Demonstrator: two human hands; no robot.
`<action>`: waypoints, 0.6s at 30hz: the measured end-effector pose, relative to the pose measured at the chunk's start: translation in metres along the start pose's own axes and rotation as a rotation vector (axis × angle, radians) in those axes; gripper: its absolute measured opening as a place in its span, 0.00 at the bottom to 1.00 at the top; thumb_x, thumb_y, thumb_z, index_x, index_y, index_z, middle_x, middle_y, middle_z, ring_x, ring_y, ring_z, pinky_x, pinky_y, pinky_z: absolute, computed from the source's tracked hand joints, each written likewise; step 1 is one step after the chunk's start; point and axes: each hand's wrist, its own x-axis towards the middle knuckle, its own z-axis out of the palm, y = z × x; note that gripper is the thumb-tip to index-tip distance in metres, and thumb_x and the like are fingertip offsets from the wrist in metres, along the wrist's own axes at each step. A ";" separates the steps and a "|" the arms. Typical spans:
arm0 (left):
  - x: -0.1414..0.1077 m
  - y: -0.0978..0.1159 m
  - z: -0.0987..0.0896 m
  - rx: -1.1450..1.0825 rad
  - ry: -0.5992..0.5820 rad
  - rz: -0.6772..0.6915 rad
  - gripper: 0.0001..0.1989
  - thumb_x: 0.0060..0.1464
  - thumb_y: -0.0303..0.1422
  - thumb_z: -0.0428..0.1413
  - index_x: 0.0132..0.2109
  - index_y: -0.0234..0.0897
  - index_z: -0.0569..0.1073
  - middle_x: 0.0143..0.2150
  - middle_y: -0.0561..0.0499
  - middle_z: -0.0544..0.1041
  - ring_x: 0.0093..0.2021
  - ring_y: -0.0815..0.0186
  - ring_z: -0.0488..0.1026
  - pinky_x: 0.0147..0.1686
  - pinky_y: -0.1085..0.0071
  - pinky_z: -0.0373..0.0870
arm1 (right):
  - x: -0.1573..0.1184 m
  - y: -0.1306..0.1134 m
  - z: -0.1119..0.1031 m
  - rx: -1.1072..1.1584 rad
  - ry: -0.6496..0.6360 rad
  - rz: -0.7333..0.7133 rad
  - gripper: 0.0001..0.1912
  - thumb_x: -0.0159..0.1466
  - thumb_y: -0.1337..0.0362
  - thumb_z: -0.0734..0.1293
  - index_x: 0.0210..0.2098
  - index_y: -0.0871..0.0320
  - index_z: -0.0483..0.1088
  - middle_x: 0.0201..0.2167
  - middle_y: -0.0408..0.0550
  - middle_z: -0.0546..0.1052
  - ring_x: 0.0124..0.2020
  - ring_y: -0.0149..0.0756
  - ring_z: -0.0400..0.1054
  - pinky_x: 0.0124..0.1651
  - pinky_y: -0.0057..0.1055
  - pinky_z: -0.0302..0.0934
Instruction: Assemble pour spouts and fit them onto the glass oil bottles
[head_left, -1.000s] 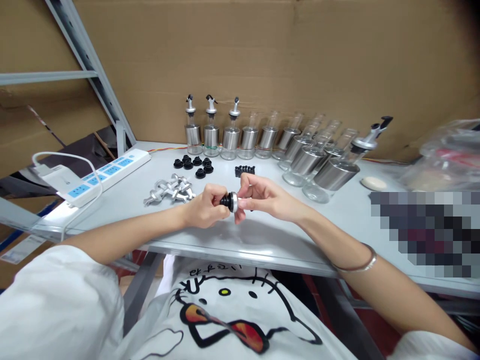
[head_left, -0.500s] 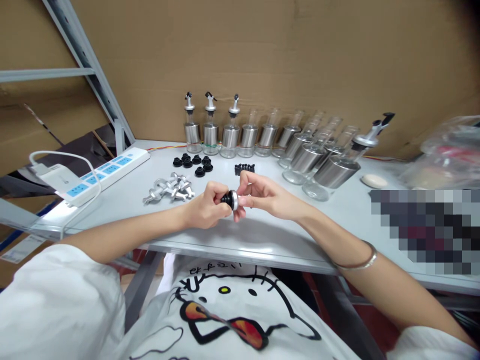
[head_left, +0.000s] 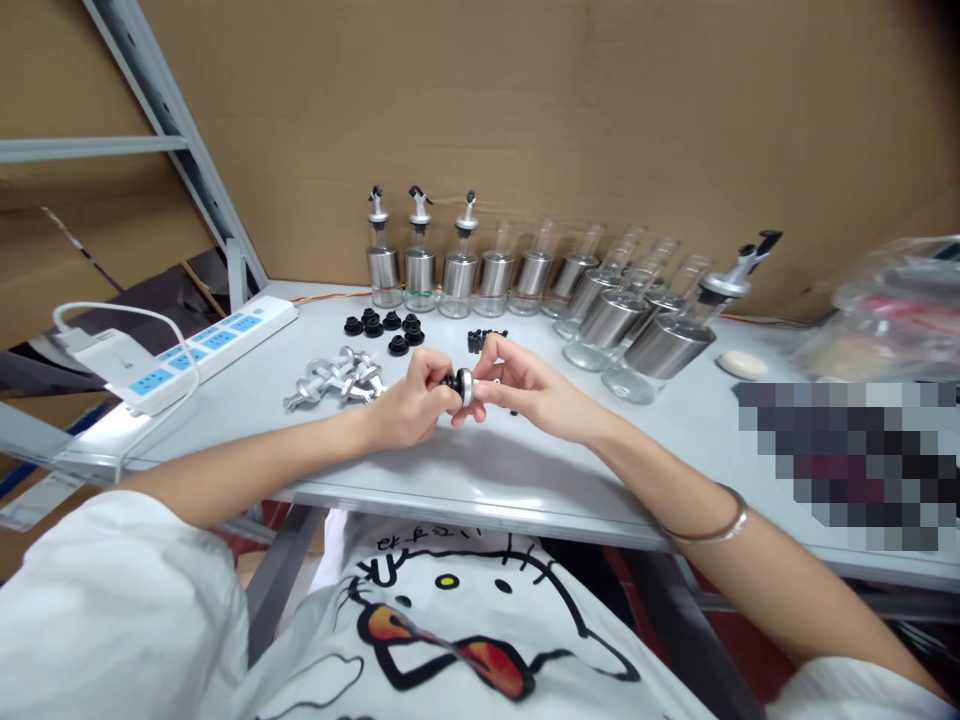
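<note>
Between my two hands, just above the near part of the table, is a bottle pourer with a silver collar and a ribbed black stopper, lying sideways. My left hand is closed around the black stopper end. The fingertips of my right hand pinch the silver end, hiding most of the spout. To the left of my hands lies a pile of silver pourer spouts. Behind it sit several black rubber stoppers. Small black caps stand in a cluster beyond my right hand.
Glass bottles with steel sleeves line the back, some fitted with pourers; one stands front right. A white power strip lies at left. A pale oval object and a plastic bag are at right.
Both hands have shifted slightly left and up with the pourer. My left hand still grips the stopper, and my right fingers stay on the silver end.
</note>
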 end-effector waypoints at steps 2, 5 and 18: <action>0.005 -0.001 -0.004 0.195 0.054 0.144 0.04 0.62 0.33 0.47 0.37 0.42 0.61 0.33 0.53 0.60 0.32 0.68 0.65 0.31 0.69 0.67 | 0.001 0.000 0.000 0.013 0.038 0.011 0.18 0.61 0.53 0.69 0.32 0.56 0.56 0.22 0.37 0.73 0.31 0.35 0.75 0.38 0.33 0.65; 0.014 0.002 -0.008 0.277 0.129 0.232 0.03 0.65 0.33 0.42 0.43 0.44 0.59 0.36 0.52 0.59 0.35 0.68 0.63 0.34 0.68 0.68 | 0.003 0.001 0.001 0.044 0.123 0.009 0.18 0.61 0.53 0.69 0.32 0.56 0.57 0.23 0.38 0.73 0.29 0.33 0.73 0.39 0.34 0.65; 0.020 0.022 -0.002 -0.271 -0.049 -0.254 0.19 0.61 0.50 0.44 0.47 0.40 0.58 0.37 0.52 0.65 0.27 0.74 0.67 0.26 0.75 0.68 | 0.006 0.006 0.004 -0.170 0.216 -0.025 0.18 0.64 0.46 0.61 0.35 0.56 0.59 0.27 0.41 0.72 0.31 0.31 0.70 0.38 0.30 0.62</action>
